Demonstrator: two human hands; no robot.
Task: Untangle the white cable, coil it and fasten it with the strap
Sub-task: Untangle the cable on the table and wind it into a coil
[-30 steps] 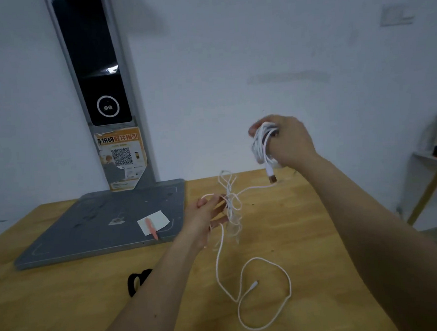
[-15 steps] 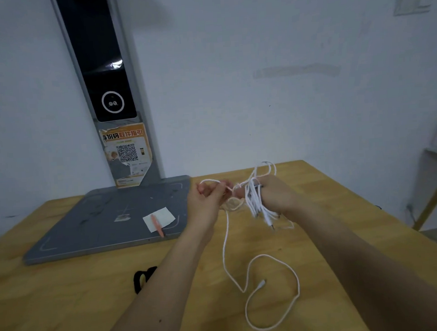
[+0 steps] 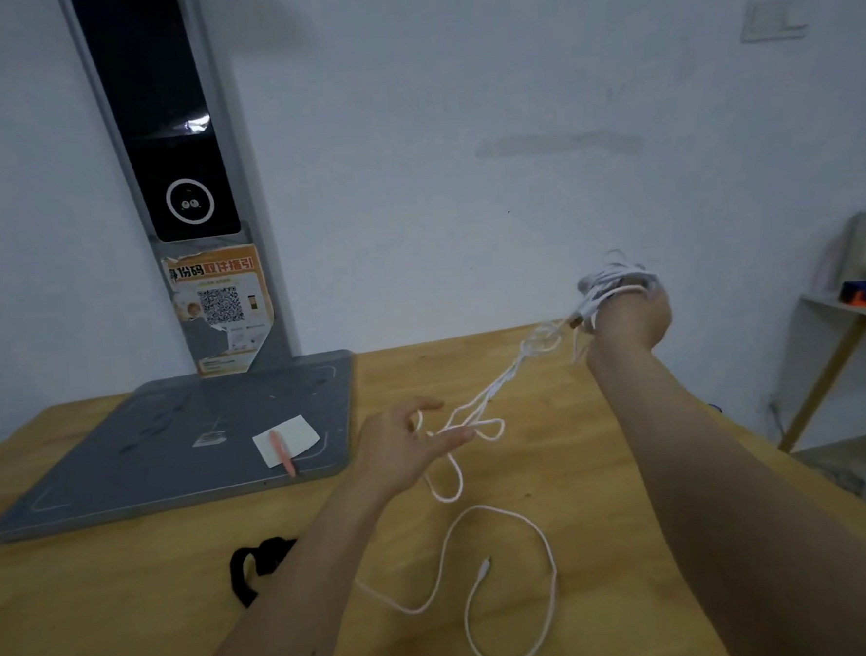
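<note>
Above the wooden table (image 3: 556, 472), right hand (image 3: 630, 315) at 2 o'clock gripping coiled white cable (image 3: 486, 410), left hand (image 3: 403, 448) spreading loose fingers through a loop.

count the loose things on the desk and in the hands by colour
white: 2, the cable and the paper slip
black: 1, the strap
pink: 1, the pen
total: 4
</note>
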